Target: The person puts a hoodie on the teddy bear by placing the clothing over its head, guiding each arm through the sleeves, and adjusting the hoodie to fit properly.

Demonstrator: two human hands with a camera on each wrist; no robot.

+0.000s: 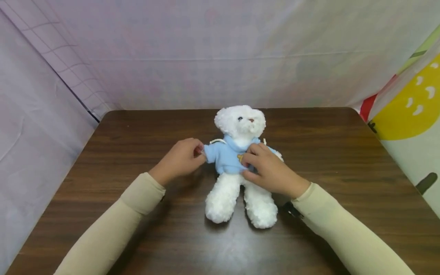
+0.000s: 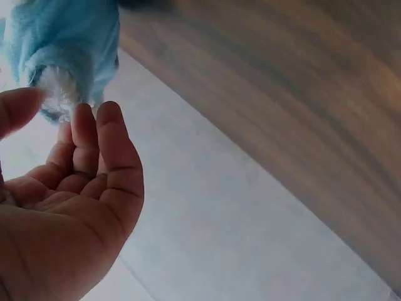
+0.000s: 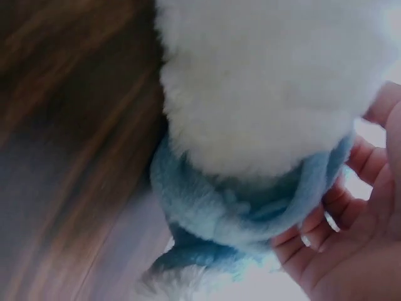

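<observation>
A white teddy bear (image 1: 221, 200) in a light blue hoodie (image 1: 227, 158) lies face up on the table, its legs toward me. With thumb and fingertips my left hand (image 1: 181, 158) pinches the end of the bear's sleeve (image 1: 210, 153); in the left wrist view white fur (image 2: 59, 86) shows in the cuff between thumb and fingers of that hand (image 2: 88, 194). My right hand (image 1: 269, 168) rests on the hoodie's front with loosely bent fingers, partly covering a small yellow-brown motif. In the right wrist view, its fingers (image 3: 366, 163) touch the hoodie's lower hem (image 3: 207, 216).
The dark wooden table (image 1: 154, 126) extends around the bear on all sides. Pale cloth (image 1: 206, 57) hangs behind the table and on the left. At the right hangs a cloth with a yellow print (image 1: 409, 103). White drawstrings (image 1: 217, 141) stick out near the hoodie's neck.
</observation>
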